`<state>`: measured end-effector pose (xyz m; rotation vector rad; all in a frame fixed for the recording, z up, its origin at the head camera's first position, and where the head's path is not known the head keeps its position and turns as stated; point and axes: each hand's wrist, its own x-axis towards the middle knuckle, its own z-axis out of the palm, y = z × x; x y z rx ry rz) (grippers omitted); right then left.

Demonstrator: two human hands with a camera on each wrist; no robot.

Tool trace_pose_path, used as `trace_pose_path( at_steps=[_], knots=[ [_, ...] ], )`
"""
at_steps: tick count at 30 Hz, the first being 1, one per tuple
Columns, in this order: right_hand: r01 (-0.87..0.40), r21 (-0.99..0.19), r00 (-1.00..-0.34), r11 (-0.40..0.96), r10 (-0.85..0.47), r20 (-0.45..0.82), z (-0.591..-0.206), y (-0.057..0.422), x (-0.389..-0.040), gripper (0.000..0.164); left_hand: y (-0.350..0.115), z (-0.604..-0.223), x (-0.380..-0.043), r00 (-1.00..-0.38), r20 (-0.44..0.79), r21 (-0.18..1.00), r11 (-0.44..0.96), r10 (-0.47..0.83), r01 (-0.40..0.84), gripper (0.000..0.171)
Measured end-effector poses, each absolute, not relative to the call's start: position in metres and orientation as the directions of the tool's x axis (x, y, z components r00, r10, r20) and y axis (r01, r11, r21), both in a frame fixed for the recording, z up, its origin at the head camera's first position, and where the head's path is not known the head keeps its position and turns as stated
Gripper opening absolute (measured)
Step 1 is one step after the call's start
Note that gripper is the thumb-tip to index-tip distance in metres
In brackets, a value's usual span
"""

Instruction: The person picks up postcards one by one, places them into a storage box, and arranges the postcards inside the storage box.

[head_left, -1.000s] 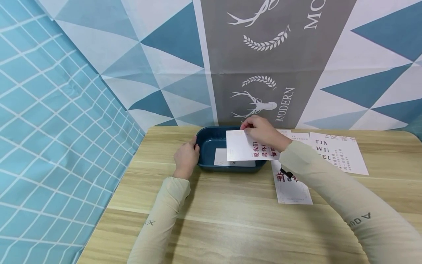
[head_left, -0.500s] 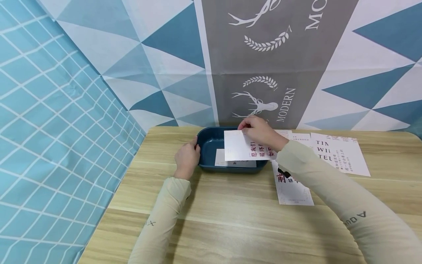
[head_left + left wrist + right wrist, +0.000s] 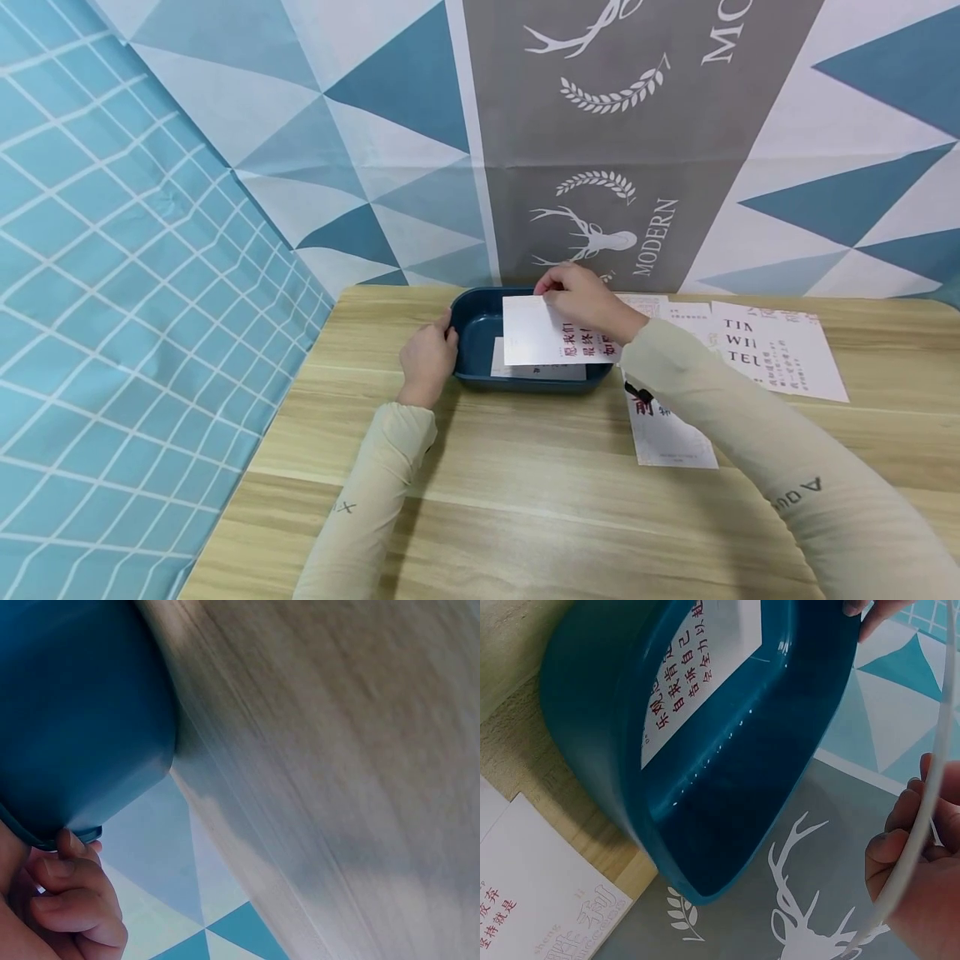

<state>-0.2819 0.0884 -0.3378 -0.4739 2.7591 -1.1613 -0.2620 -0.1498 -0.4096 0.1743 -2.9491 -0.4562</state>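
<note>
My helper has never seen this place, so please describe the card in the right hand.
On the wood-grain table stands a dark blue tub. Over it, the right hand pinches a white card with red characters. Unlike the card inside the tub and the cards lying to the right, this one is held up.

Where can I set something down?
Bare table: in front of the tray, between the sleeves; also left of the left hand. Crowded: over the tray, where the right hand holds a card, and right of it, where more cards lie.
</note>
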Motion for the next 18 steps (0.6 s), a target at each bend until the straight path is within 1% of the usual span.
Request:
trace_pose_path(
  at_steps=[9,18],
  knots=[
    [-0.261,-0.723,-0.938,0.639,-0.344,0.035,-0.337,0.083,-0.281,0.022,-0.151,-0.409,-0.262,-0.982,0.126,0.307,0.947,-0.137,-0.093,0.039],
    [-0.236,-0.728,-0.942,0.643,-0.335,0.010,-0.339,0.077,-0.282,0.021,-0.150,-0.408,-0.261,-0.982,0.116,0.310,0.945,-0.147,-0.104,0.039]
  ],
)
